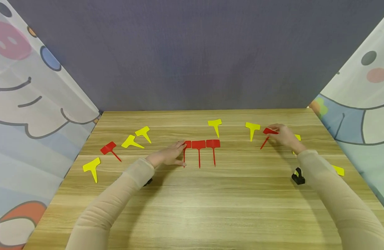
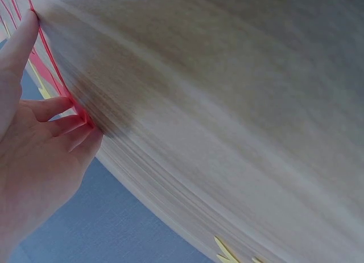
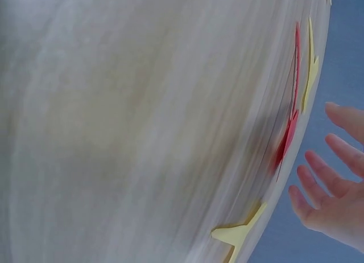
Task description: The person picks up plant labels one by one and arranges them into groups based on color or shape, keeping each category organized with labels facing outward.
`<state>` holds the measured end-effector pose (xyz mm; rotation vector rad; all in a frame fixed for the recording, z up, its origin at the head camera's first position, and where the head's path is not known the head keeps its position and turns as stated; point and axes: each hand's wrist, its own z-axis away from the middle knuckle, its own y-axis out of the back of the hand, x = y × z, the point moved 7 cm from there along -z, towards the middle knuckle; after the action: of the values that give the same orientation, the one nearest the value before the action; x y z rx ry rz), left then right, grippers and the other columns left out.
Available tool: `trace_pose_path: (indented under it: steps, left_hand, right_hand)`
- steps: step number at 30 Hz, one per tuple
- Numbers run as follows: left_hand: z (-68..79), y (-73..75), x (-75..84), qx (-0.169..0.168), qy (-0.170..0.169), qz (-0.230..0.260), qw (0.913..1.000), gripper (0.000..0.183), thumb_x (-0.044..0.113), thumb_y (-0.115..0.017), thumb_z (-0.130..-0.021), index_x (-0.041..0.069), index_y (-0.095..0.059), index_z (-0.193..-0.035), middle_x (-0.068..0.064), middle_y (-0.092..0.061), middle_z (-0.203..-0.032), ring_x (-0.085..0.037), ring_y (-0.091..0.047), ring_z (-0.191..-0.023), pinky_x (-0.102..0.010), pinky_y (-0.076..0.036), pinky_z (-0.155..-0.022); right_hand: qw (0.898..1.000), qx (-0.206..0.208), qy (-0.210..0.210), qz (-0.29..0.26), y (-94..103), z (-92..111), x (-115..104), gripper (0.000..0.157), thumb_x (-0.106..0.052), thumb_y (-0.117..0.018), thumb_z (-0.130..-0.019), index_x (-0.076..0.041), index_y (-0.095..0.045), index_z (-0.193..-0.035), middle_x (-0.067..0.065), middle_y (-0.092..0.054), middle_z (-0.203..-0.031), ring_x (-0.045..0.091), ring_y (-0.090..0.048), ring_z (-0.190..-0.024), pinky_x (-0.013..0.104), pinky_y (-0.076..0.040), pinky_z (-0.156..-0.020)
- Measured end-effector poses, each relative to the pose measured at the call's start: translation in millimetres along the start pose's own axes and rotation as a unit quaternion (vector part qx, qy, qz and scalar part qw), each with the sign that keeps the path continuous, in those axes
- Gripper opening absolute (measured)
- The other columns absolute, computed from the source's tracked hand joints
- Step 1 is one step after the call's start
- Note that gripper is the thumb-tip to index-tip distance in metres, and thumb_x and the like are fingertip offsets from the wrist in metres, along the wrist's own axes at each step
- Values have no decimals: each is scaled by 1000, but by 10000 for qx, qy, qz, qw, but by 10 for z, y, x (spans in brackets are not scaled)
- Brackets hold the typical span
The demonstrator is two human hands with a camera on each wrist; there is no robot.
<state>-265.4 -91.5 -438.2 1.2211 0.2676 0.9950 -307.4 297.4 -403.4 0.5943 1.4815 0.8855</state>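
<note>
Three red T-shaped plant labels stand side by side in a row at the table's middle: a left one (image 1: 188,143), a centre one (image 1: 198,144) and a right one (image 1: 213,143). My left hand (image 1: 170,155) touches the left label, fingertips at its head and thumb by its stem tip; the left wrist view shows this hand (image 2: 42,155) with thumb and fingers spread apart. Over at the right, my right hand (image 1: 285,135) hovers by another red plant label (image 1: 270,131). In the right wrist view the fingers of that hand (image 3: 335,189) are spread, apart from the label (image 3: 289,138).
Yellow T-shaped plant labels lie about the table (image 1: 192,208), such as one at left (image 1: 92,168), one at back (image 1: 215,123) and one near my right hand (image 1: 252,127). Another red label (image 1: 108,148) lies at left. A grey-blue panel (image 1: 192,55) stands behind.
</note>
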Motion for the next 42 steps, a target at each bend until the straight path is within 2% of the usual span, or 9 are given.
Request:
trace_pose_path:
  steps: [6, 17, 32, 38, 42]
  left_hand:
    - [8, 6, 11, -35, -2, 12, 10000, 84, 43, -54, -84, -5, -12, -139, -19, 2, -146, -34, -3, -133, -42, -11, -108]
    - [6, 4, 15, -37, -44, -9, 10000, 84, 43, -54, -84, -5, -12, -139, -19, 2, -146, -32, -2, -133, -41, -11, -108]
    - [0, 1, -1, -9, 11, 26, 10000, 85, 44, -54, -84, -4, -11, -139, -18, 2, -147, -31, -2, -134, -40, -11, -108]
    - [3, 0, 0, 1, -14, 17, 10000, 85, 43, -54, -84, -4, -12, -139, -18, 2, -146, -31, -2, -133, -41, -11, -108]
    - [4, -1, 3, -11, -5, 20, 10000, 85, 44, -54, -84, -4, -12, -139, -18, 2, -146, -31, -2, -133, -41, -11, -108]
  right_hand:
    - [9998, -134, -62, 164, -10, -31, 29, 46, -15, -55, -87, 15, -44, -120, 38, -43, -116, 49, -41, -105, 56, -36, -85]
    - [9991, -222, -279, 229, -29, -73, 101, 48, -12, -55, -86, 16, -41, -121, 39, -40, -118, 49, -42, -104, 55, -38, -85]
    - [9985, -336, -332, 292, -48, -129, 146, 52, -15, -59, -84, 17, -42, -120, 39, -42, -117, 48, -42, -106, 54, -37, -87]
    - [9985, -237, -262, 418, -44, -171, 178, 51, -16, -63, -81, 18, -46, -115, 37, -47, -112, 47, -46, -102, 52, -40, -84]
    - [9996, -111, -68, 231, -43, -218, 279, 54, -25, -68, -76, 14, -54, -110, 33, -54, -106, 44, -51, -96, 49, -42, -80]
